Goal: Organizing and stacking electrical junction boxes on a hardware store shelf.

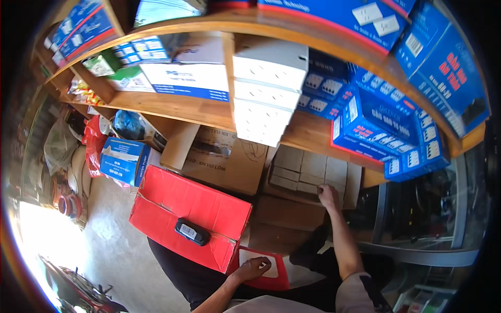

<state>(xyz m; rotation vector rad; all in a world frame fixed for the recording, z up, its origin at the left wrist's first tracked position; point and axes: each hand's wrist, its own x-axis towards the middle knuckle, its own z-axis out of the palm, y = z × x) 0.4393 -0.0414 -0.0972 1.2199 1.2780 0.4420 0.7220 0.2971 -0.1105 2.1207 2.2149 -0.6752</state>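
My right hand (328,196) reaches to the near edge of an opened cardboard carton packed with small white boxes (309,166); its fingertips are curled there, and whether they pinch anything is unclear. My left hand (256,269) rests with loosely curled fingers over the red and white surface (277,270) near my lap, with no object visible in it. Just left of it lies a closed red cardboard box (191,207). On top of that box sits a small black device (192,231) bearing a barcode label.
A brown carton (219,172) stands behind the red box, beside a blue water pump box (123,161). Wooden shelves (195,111) hold blue boxes (375,121) and stacked white boxes (266,94). A glass case (422,219) stands at right, a motorbike (82,289) at lower left.
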